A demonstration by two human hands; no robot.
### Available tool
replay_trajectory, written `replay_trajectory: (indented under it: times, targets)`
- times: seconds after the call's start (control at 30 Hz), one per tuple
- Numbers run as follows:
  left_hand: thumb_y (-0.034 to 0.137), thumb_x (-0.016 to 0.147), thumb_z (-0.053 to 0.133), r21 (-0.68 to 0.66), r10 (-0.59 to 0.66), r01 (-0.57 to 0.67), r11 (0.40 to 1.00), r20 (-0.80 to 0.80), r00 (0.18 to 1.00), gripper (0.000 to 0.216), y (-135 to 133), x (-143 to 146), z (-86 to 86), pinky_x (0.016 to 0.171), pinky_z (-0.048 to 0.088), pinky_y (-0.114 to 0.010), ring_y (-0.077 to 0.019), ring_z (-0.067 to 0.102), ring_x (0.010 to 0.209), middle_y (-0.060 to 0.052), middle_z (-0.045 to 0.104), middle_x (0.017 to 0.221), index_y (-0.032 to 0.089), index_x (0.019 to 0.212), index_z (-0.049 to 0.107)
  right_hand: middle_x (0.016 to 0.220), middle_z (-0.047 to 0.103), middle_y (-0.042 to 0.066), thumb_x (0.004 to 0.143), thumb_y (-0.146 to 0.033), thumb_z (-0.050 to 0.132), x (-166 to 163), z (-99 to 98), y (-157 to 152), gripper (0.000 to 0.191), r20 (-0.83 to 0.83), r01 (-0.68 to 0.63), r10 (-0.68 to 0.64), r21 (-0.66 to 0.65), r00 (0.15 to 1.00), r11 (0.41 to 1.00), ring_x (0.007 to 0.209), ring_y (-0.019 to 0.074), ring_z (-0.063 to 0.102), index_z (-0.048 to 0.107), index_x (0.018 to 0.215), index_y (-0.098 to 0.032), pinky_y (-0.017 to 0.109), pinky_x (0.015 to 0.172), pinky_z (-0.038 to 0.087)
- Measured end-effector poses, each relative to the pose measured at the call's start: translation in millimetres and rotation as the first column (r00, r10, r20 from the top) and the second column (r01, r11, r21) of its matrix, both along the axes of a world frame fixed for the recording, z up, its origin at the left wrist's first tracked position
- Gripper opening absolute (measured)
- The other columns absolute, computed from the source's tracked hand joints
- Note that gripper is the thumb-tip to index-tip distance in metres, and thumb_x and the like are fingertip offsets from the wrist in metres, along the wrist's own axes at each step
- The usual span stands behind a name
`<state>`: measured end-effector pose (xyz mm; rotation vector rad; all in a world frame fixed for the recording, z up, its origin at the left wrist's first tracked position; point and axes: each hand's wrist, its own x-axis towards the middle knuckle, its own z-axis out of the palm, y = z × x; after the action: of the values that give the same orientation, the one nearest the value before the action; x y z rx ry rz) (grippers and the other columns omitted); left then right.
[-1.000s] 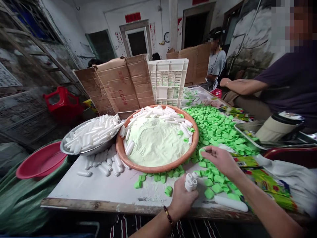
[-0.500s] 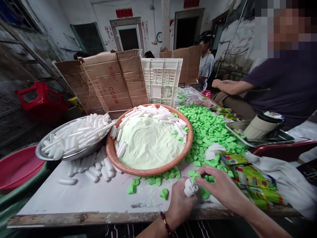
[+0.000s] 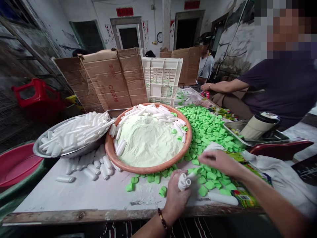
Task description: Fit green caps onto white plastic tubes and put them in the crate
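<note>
My left hand (image 3: 176, 198) is closed around a small bunch of white plastic tubes (image 3: 183, 182), their open ends pointing up. My right hand (image 3: 218, 162) is a little to the right, fingers stretched out over loose green plastic caps (image 3: 210, 132) and holding nothing I can see. A single white tube (image 3: 223, 198) lies near that hand on the white table (image 3: 49, 195). Ahead, a terracotta basin (image 3: 148, 168) holds a mound of pale green powder, with white tubes along its far side. A steel bowl (image 3: 69, 152) holds more tubes.
A red basin (image 3: 17, 167) sits off the table's left side. Behind stand cardboard sheets (image 3: 106, 79) and a white plastic crate (image 3: 162, 77). At right are a steel tray (image 3: 247, 130) holding a cream flask (image 3: 257, 127), and a person in a dark shirt (image 3: 279, 82) reaching across.
My right hand has moved right, away from the tubes in my left hand. The person at right has stretched an arm farther along the table.
</note>
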<state>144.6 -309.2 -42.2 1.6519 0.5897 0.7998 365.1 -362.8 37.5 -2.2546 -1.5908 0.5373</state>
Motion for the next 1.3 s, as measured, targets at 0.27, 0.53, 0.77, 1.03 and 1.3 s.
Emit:
replay_trajectory:
  times: [0.27,0.53,0.77,1.03,1.3]
  targets:
    - [0.004,0.068,0.063,-0.036,0.150,-0.152,0.988,-0.058,0.987,0.014,-1,-3,3.2,0.075,0.042,-0.028,-0.0178,0.054,0.081,-0.001,0.058,0.082,0.017,0.071,0.059,0.093,0.067,0.023,0.074,-0.006,0.054,60,-25.6,68,0.015,0.521,0.248,-0.227,0.031,0.823,0.968,0.093,0.0343,0.064,0.068,0.077,-0.007,0.041,0.080,0.043]
    - [0.016,0.069,0.075,-0.203,0.116,-0.133,0.970,-0.092,0.989,0.012,-4,-2,-5.3,0.069,0.043,-0.027,-0.0168,0.057,0.072,-0.001,0.067,0.077,0.016,0.079,0.069,0.084,0.071,0.006,0.087,-0.048,0.054,-6,-7.0,12,0.035,-0.096,0.178,-0.162,0.180,0.982,0.968,0.073,0.0221,0.065,0.066,0.104,-0.020,0.032,0.065,0.050]
    - [0.010,0.070,0.072,-0.172,-0.007,-0.008,0.985,-0.086,0.996,0.007,1,-8,-1.4,0.067,0.040,-0.024,-0.0146,0.054,0.069,0.001,0.066,0.073,0.014,0.073,0.068,0.098,0.073,0.005,0.087,-0.046,0.058,-72,-5.6,-16,0.029,-0.242,-0.096,0.151,0.223,0.958,0.970,0.093,0.0224,0.066,0.074,0.095,-0.024,0.032,0.083,0.051]
    - [0.017,0.079,0.067,-0.024,-0.066,0.062,0.998,-0.170,0.983,0.016,-1,-8,-5.4,0.060,0.032,-0.023,-0.0114,0.047,0.063,0.002,0.060,0.066,0.014,0.065,0.063,0.096,0.071,0.008,0.096,-0.043,0.044,-57,14.6,-7,0.035,-0.018,-0.526,0.532,0.136,0.846,0.840,0.088,0.0204,0.065,0.073,0.105,-0.025,0.030,0.078,0.049]
    - [0.017,0.076,0.069,-0.011,-0.052,0.051,0.999,-0.255,0.966,0.010,2,0,-6.7,0.062,0.035,-0.024,-0.0142,0.054,0.065,-0.001,0.067,0.070,0.014,0.067,0.066,0.082,0.070,0.005,0.091,-0.047,0.054,-53,3.9,0,0.033,-0.101,-0.441,0.451,0.103,0.887,0.891,0.082,0.0197,0.064,0.075,0.094,-0.022,0.029,0.075,0.046]
